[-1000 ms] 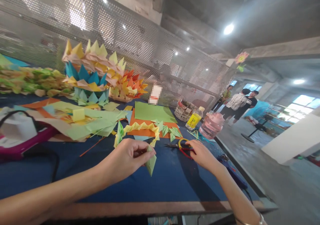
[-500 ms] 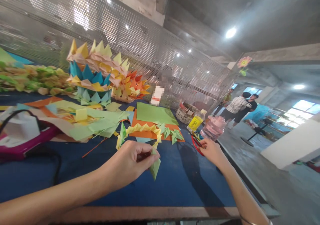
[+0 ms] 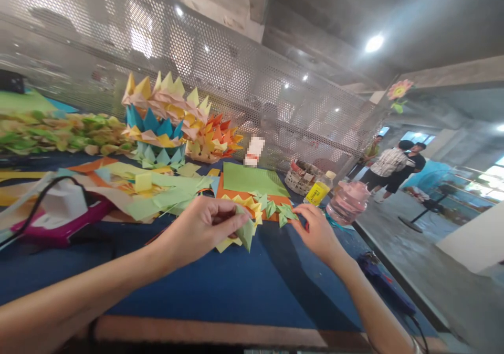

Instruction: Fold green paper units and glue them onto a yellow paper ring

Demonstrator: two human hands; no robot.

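Observation:
My left hand (image 3: 208, 228) pinches a folded light-green paper piece (image 3: 246, 230) between thumb and fingers above the blue tabletop. Behind that hand, a ring of folded yellow paper points (image 3: 255, 207) is partly covered. My right hand (image 3: 318, 233) reaches to several small folded green paper pieces (image 3: 284, 215) lying at the edge of an orange sheet. Its thumb and forefinger are apart, with the fingertips beside the nearest piece; whether they touch it I cannot tell. A bit of red shows behind the right fingers, mostly hidden.
Stacked folded-paper crowns (image 3: 157, 123) stand at the back. Loose paper strips (image 3: 157, 186) and a magenta power strip (image 3: 66, 222) with cables lie left. On the right are a basket (image 3: 301, 178), a yellow-labelled bottle (image 3: 319, 188), a pinkish plastic jar (image 3: 348, 201) and a dark blue corded tool (image 3: 388, 285).
My right hand has let go of the red-handled scissors and moved left toward the green pieces. My left hand still holds its green piece, now slightly higher. The view has shifted.

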